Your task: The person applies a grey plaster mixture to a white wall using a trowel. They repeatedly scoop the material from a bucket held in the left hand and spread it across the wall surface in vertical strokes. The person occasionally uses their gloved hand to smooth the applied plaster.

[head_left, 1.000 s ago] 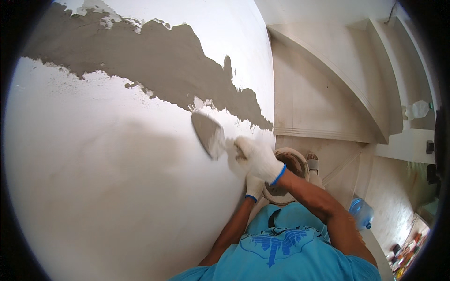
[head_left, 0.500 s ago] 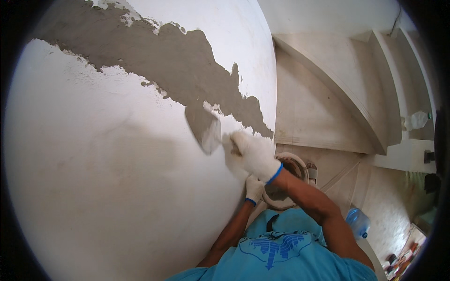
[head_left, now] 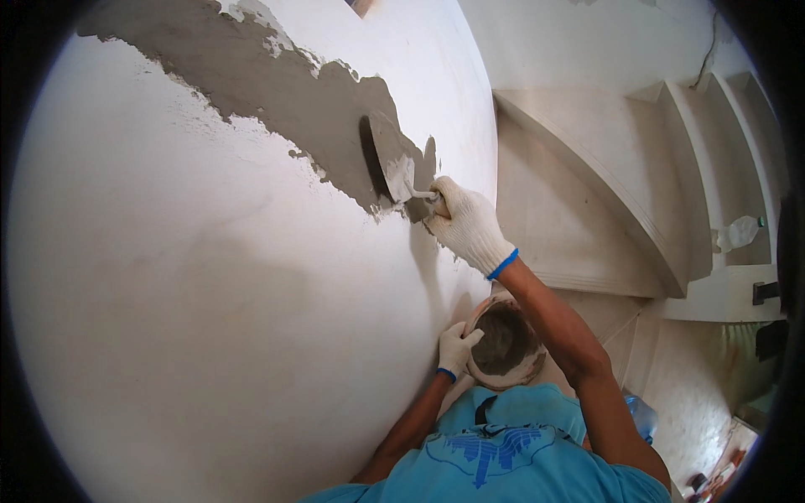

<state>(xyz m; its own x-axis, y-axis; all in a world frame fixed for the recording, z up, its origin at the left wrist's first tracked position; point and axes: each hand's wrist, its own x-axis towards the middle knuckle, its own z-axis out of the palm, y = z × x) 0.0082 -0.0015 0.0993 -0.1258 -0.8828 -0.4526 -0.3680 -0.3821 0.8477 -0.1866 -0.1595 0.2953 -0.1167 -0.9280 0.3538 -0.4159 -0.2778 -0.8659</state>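
My right hand [head_left: 470, 222], in a white knit glove with a blue cuff, is closed round the handle of a trowel [head_left: 391, 161]. The trowel's blade is over a band of wet grey mortar [head_left: 277, 92] that runs diagonally across the white wall [head_left: 159, 277]. Whether the whole blade touches the mortar I cannot tell. Lower down, my left hand [head_left: 458, 349], gloved too, grips the rim of a round bucket [head_left: 537, 369] with its thumb over the edge. Grey mortar [head_left: 503, 344] lies inside the bucket.
Curved stair steps [head_left: 579, 184] rise on the right beside the wall. A clear plastic bottle [head_left: 740, 233] sits on a step at the far right. A blue water jug [head_left: 642, 417] stands on the floor behind my right arm.
My right hand has moved up the wall, carrying the trowel from the mortar's lower edge onto the band. The bucket shows more fully, with my left hand's thumb visible over its rim.
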